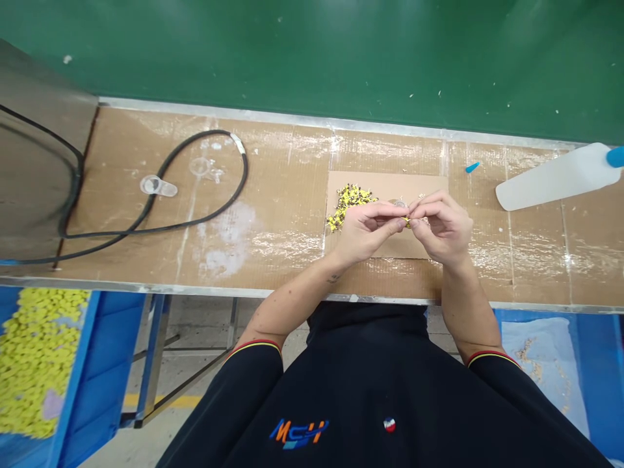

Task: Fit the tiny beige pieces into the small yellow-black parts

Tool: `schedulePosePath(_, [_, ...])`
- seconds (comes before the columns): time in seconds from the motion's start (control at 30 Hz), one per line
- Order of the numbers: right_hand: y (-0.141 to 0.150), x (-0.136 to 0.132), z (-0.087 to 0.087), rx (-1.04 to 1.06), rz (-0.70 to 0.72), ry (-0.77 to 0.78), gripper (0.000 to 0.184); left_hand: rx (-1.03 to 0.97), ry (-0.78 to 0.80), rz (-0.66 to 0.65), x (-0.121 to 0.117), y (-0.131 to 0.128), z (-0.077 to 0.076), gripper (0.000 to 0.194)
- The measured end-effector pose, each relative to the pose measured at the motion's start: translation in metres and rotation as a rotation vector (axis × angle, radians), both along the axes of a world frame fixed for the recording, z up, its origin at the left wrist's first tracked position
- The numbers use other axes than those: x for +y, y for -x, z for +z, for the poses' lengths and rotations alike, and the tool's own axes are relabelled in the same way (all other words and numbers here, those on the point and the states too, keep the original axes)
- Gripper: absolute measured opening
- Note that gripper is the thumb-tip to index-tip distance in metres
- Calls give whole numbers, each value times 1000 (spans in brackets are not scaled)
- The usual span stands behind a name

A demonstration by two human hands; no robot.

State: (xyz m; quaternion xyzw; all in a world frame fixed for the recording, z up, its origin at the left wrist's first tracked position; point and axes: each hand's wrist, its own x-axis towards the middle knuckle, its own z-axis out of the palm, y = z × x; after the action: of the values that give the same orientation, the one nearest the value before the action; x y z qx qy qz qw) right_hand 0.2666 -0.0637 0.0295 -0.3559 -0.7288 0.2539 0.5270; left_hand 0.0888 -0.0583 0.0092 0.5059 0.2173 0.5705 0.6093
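"Which step are you on?"

"You seem to be in the middle of fine two-handed work. Just right of the frame's centre, a heap of small yellow-and-black pieces (351, 201) sits on the cardboard sheet (390, 182). Beside it, your left hand (368, 229) pinches a small yellow piece (406, 222) between thumb and finger. Your right hand (439, 224) closes on the piece's other side, fingertips nearly meeting the left's. Most of the piece is hidden."

"What does the next move call for?"

"I'd judge a light, steady pinch from both your hands, lined up with each other."

"And around you?"

"At lower left, a blue crate (104, 364) holds many yellow parts (41, 351). On the left of the desk (287, 195) lie a looped black cable (246, 170) and a clear plastic scoop (169, 189), well apart from you. Right of your hands are a small blue cap (472, 167) and a white bottle (550, 179) on its side. A second blue crate (604, 364) stands at lower right."

"Anything in the way?"

"Nothing blocks your fingers, though the heap is close enough for your left hand to knock."
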Motion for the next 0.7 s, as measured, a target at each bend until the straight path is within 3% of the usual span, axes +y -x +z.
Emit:
schedulePosePath(0.3, [-1,0,-1,-62,-94,20,6,110,-71,91,-2,0,-2,16])
schedulePosePath(0.57, [2,0,2,-45,-81,92,9,183,-109,161,-5,0,-4,19])
schedulePosePath(0.7, [4,1,5,-33,-74,149,11,235,-201,239,-6,-1,-4,24])
